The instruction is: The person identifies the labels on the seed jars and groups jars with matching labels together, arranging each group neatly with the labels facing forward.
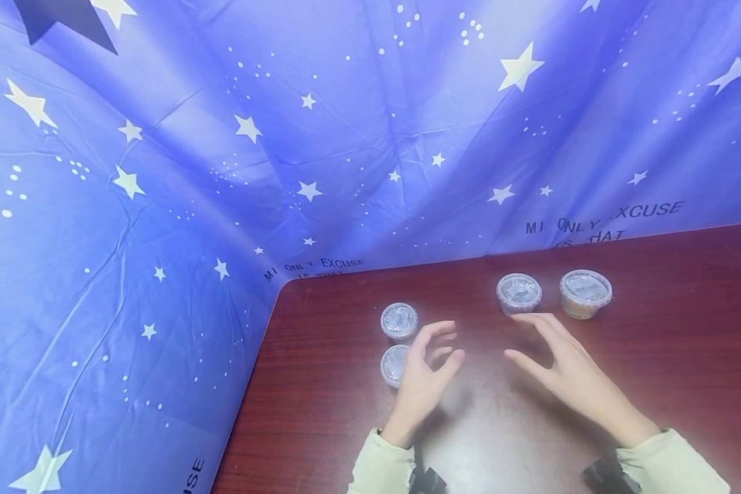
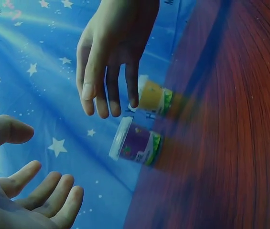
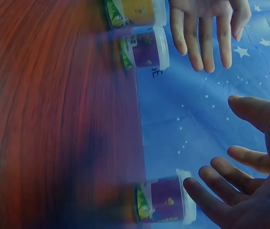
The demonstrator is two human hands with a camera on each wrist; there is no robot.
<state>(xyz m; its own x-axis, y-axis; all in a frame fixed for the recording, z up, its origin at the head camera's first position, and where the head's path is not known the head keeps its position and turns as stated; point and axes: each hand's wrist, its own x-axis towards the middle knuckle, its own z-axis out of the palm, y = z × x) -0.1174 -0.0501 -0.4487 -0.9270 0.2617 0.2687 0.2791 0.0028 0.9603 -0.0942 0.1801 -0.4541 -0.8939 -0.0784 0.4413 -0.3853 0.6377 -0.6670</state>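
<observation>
Both my hands are above the table with fingers apart and loosely bent, holding nothing. In the head view my left hand (image 1: 429, 377) is beside two small lidded tubs, a far one (image 1: 399, 321) and a near one (image 1: 394, 365) that it partly covers. My right hand (image 1: 571, 367) has its fingertips close in front of a tub with a clear lid (image 1: 519, 293); another tub (image 1: 585, 293) stands to the right of that. The wrist views show the sides of the tubs: a purple tub (image 2: 137, 141) and a yellow tub (image 2: 155, 98) on the right, a purple tub (image 3: 145, 49) and a yellow tub (image 3: 131, 13) on the left.
The dark red wooden table (image 1: 333, 425) reflects a bright patch of light between the hands. A blue cloth with white stars (image 1: 358, 137) hangs behind the table and along its left edge. Pale sleeves (image 1: 669, 463) cover my forearms.
</observation>
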